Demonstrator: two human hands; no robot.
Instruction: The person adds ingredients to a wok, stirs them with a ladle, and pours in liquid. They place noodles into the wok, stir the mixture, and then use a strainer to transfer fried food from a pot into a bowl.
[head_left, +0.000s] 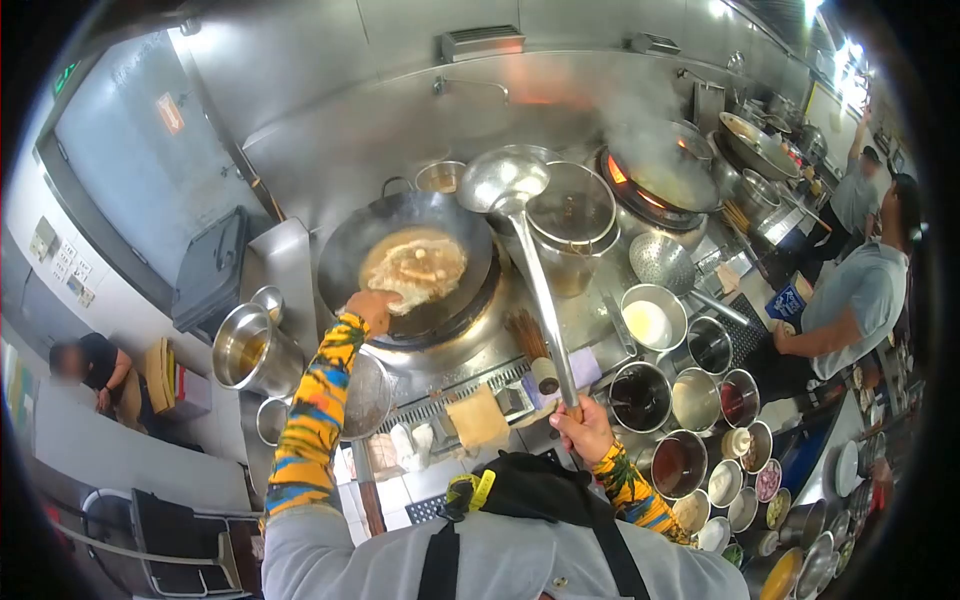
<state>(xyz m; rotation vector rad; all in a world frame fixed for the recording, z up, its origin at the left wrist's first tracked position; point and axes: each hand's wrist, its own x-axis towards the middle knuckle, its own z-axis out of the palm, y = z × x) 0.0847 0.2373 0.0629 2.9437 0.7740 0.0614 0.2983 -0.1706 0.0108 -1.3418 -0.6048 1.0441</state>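
Observation:
My right hand (584, 432) is wrapped around the wooden end of a long-handled ladle (508, 182). The ladle's metal bowl is raised between the wok and a lidded pot. My left hand (371, 311) is at the near-left side of a large black wok (345, 250), its fingers closed beside the food. Whether they pinch the food's edge, the wok's rim or something small is hidden. Inside the wok lies pale brown, wet-looking food (415, 268) with a whitish edge and a few small light lumps.
Behind the ladle stands a lidded pot (572, 205); a second wok (665, 180) steams over flame. A perforated skimmer (662, 262) and several sauce containers (678, 462) fill the right side. A metal pot (255, 345) stands left. Co-workers (855, 300) stand right; another person (95, 375) is left.

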